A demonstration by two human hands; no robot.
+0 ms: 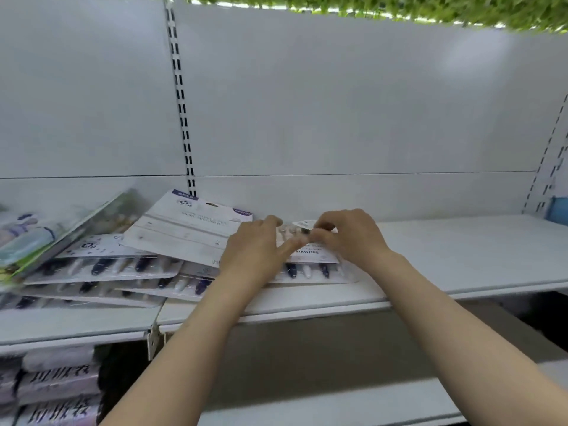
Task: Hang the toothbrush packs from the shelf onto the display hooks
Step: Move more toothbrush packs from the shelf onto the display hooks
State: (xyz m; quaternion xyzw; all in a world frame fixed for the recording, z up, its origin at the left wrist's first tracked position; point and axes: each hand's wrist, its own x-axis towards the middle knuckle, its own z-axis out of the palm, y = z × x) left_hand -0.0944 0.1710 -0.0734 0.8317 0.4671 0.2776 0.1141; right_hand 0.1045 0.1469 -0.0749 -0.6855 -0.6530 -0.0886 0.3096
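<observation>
- Handling the toothbrush pack point(310, 265): it looks light, a stiff card under a slick clear blister, so take it by the card header near the hang hole.
- Your right hand point(347, 236) pinches a small tab at the pack's top edge; your left hand point(258, 250) lies on it, fingers extended.
- The pack rests on the shelf point(445, 259), touching the loose stack of packs point(129, 265) to its left, which may slide.
- No display hooks are in view.
</observation>
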